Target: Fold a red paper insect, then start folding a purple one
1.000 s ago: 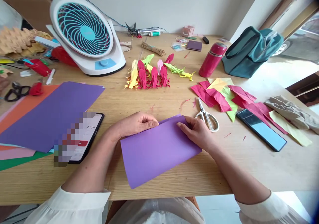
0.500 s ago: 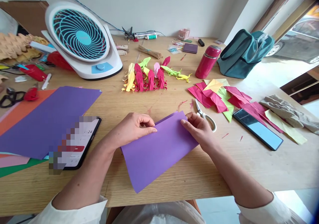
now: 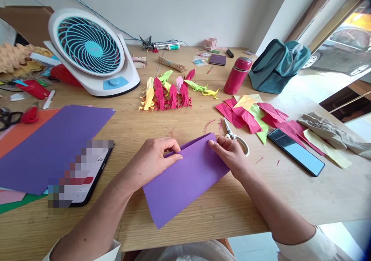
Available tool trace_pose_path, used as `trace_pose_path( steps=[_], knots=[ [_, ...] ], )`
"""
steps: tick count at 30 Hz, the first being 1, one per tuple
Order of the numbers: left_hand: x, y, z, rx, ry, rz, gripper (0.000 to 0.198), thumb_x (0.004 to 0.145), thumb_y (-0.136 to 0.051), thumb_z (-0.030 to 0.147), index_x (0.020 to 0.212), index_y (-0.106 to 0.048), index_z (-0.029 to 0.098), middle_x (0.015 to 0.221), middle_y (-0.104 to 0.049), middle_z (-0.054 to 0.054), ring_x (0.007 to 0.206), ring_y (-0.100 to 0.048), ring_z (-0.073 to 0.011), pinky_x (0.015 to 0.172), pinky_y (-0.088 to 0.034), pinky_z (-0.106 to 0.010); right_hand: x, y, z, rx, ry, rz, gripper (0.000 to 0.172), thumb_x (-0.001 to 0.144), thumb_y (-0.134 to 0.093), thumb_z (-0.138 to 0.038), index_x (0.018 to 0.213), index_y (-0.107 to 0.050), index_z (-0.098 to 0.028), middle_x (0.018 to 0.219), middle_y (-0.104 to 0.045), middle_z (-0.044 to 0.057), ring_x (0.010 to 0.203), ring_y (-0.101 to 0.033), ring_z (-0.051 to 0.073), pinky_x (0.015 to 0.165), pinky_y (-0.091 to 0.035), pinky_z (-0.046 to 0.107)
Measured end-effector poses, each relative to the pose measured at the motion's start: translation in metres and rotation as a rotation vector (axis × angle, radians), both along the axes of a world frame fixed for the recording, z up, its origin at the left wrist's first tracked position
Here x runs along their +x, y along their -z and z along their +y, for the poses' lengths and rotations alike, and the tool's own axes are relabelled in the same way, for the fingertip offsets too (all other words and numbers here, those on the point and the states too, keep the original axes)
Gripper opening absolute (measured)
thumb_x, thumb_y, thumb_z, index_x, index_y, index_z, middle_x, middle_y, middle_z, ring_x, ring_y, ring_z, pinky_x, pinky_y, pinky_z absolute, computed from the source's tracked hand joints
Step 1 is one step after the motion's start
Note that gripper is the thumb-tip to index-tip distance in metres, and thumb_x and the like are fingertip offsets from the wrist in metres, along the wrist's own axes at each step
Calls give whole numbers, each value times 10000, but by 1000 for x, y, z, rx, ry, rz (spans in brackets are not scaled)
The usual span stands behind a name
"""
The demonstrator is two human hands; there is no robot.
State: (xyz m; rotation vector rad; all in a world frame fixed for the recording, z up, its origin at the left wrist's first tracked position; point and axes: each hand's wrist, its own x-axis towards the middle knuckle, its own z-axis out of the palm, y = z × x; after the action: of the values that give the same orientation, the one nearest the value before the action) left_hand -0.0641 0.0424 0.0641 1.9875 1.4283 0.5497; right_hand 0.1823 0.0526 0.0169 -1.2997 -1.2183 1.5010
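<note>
A purple sheet of paper, folded over on itself, is held just above the wooden table. My left hand pinches its upper left edge between thumb and fingers. At the upper right corner, my right hand grips the paper with the thumb on top and the fingers behind. The two layers stand slightly apart along the far edge. White-handled scissors lie just beyond my right hand.
Left are a purple sheet stack and a phone; a fan stands behind. Folded paper figures sit centre back. Rightward are a red flask, a teal bag, coloured paper pieces and another phone.
The far edges of the folded purple paper have come closer into line at the right corner. Both hands keep their grip. The whole view has shifted slightly.
</note>
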Motion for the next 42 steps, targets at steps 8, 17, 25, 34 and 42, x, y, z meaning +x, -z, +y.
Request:
trace_pose_path(
  steps=[8,17,25,34,42],
  knots=[
    [5,-1,-1,9,-33,-111,334,812,-692,212,1136,-632,272,915,-741,55,852,-683,-139,783,-484,-224,-1,1,2,2,50,28,462,596,-873,-585,703,-640,-200,626,-577,-23,556,-462,112,515,-333,257],
    [4,-1,0,-56,-82,-19,217,837,-656,383,725,-682,199,657,-682,24,595,-565,-136,543,-381,-234,-1,1,1,39,54,-37,484,609,-843,-621,660,-595,-208,587,-538,-26,520,-402,107,487,-289,263],
    [5,-2,-2,-129,-114,-66,214,839,-665,378,741,-733,200,688,-718,18,603,-579,-137,550,-396,-233,0,4,3,63,59,-24,441,669,-824,-589,669,-621,-197,593,-537,-27,526,-406,98,493,-284,258],
    [3,-1,-1,-129,-95,-45,242,861,-640,401,767,-750,208,696,-732,16,614,-601,-149,537,-400,-231,0,0,2,30,53,-26,465,614,-852,-599,656,-598,-212,589,-556,-26,515,-421,110,488,-312,269],
    [4,0,-1,-114,-89,-32,256,860,-617,402,771,-758,208,705,-741,12,628,-618,-160,541,-409,-232,-1,1,2,36,55,-14,492,586,-868,-601,646,-576,-210,592,-552,-29,513,-407,102,479,-298,262]
  ],
)
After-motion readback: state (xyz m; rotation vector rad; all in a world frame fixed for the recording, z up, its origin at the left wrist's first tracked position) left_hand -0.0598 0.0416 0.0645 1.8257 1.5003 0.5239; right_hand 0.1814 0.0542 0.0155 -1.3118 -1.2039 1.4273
